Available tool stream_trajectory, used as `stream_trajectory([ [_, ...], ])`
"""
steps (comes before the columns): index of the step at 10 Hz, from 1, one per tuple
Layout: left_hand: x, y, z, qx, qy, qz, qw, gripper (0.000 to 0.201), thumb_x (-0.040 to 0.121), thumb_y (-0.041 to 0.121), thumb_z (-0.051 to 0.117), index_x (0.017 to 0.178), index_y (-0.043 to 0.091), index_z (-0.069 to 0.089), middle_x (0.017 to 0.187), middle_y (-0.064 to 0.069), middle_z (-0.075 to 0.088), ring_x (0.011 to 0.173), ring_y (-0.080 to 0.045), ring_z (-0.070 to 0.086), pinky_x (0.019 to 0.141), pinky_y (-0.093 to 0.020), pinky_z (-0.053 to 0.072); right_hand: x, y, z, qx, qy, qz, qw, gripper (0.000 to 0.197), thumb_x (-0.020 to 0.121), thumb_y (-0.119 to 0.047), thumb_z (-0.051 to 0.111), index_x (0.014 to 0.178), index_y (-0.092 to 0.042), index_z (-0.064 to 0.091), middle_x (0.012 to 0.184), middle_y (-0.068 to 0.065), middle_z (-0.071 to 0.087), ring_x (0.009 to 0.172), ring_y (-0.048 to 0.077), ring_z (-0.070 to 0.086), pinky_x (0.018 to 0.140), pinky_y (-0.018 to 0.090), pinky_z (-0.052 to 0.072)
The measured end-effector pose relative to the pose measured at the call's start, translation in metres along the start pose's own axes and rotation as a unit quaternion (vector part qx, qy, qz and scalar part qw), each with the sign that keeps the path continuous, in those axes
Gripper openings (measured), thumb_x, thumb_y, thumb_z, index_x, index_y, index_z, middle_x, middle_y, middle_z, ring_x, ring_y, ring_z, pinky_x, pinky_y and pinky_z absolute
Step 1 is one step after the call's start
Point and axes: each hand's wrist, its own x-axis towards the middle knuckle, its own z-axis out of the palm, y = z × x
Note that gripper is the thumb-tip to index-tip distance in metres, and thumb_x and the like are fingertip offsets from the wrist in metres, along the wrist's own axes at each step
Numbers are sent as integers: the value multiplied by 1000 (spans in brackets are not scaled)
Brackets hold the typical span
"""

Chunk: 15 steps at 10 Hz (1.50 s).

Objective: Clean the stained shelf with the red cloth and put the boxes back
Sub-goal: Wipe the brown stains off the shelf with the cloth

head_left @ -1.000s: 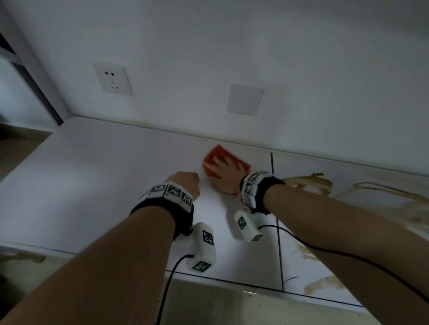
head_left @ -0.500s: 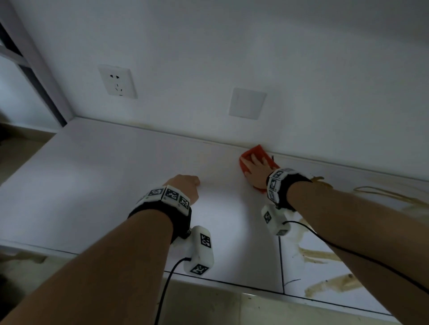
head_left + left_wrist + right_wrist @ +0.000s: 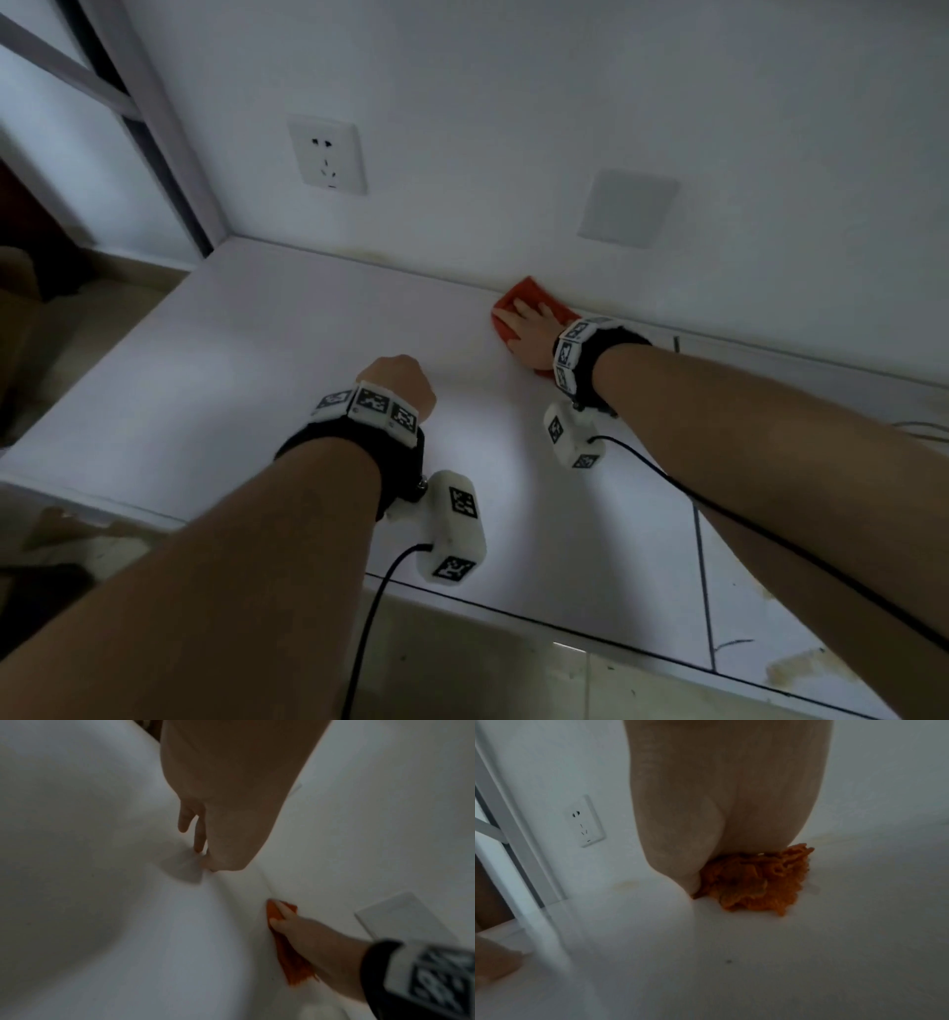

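Note:
The red cloth [image 3: 534, 295] lies on the white shelf [image 3: 257, 385] against the back wall. My right hand [image 3: 531, 331] presses flat on it with straight fingers; in the right wrist view the bunched cloth [image 3: 752, 882] sticks out from under the palm [image 3: 718, 801]. My left hand [image 3: 398, 377] is propped on the bare shelf left of the cloth. Its fingertips [image 3: 199, 841] touch the surface and hold nothing. The left wrist view shows the cloth [image 3: 290, 959] under my right hand [image 3: 308, 935]. Brown stains [image 3: 791, 668] mark the shelf's front right panel. No boxes are in view.
A wall socket [image 3: 328, 154] and a blank cover plate [image 3: 626, 205] sit on the wall above the shelf. A faint yellowish mark [image 3: 359, 253] runs along the shelf's back edge. A metal frame [image 3: 144, 128] stands at the left end. A tiled floor [image 3: 488, 668] lies below.
My right hand slid the cloth right and back to the wall, then left along the wall past the panel seam. My left hand has stayed where it was.

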Motion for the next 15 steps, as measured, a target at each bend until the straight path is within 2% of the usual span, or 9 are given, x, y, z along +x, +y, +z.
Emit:
stream_trajectory([
  [2,-1,8,4,-16,34,-25,999,26,89,5,45,105,2,65,113,-16,65,103,-31,63,77,-29,47,10,-20,-7,-19,12,-44,999,54,102,-29,27,151,-28,5,160,1,-1,146,35,5,117,45,6],
  [3,-4,11,4,-35,34,-25,998,24,88,5,45,103,3,64,110,-15,65,100,-30,64,80,-30,49,5,3,-6,-6,19,-17,1000,54,102,-32,26,151,-28,3,160,3,-1,146,34,4,118,43,5],
  [4,-3,11,5,-51,9,-26,998,13,87,4,47,79,7,57,97,-14,65,84,-26,62,74,-29,49,-11,36,3,19,39,42,998,54,101,-35,26,151,-32,4,160,-1,-3,147,31,0,118,44,4],
  [5,-3,16,6,-56,-20,-18,998,25,85,7,50,61,10,45,91,-12,64,90,-27,64,77,-29,52,-29,63,12,44,45,88,994,55,101,-34,28,151,-33,5,160,-1,-2,147,31,0,117,43,5],
  [6,-8,25,5,-42,-42,4,998,23,82,8,52,60,12,46,98,-14,67,93,-27,65,85,-33,55,-42,83,18,70,45,119,989,55,101,-32,30,151,-32,6,160,1,-2,146,35,1,117,44,5],
  [7,-15,32,3,-35,-50,19,998,5,82,9,51,78,7,54,109,-15,65,101,-28,64,90,-36,54,-52,101,24,85,48,139,985,56,100,-29,31,151,-31,6,160,6,0,145,37,3,119,45,4],
  [8,-17,38,4,-18,-43,43,998,27,87,8,49,111,0,60,120,-16,60,111,-31,60,94,-35,51,-63,107,26,100,45,150,983,56,101,-27,30,151,-29,5,160,7,0,145,38,1,120,43,4],
  [9,-14,42,4,-31,-17,31,999,35,96,11,43,129,3,53,133,-15,54,123,-30,53,99,-33,44,-73,98,26,95,47,151,983,55,101,-26,30,151,-29,5,160,5,-1,145,38,0,116,47,6],
  [15,-61,65,-2,8,20,80,997,35,91,6,44,124,1,57,129,-16,57,119,-29,55,96,-33,45,-166,6,77,14,0,-52,999,57,99,-31,30,149,-40,3,160,-5,-5,147,29,-5,115,56,7],
])
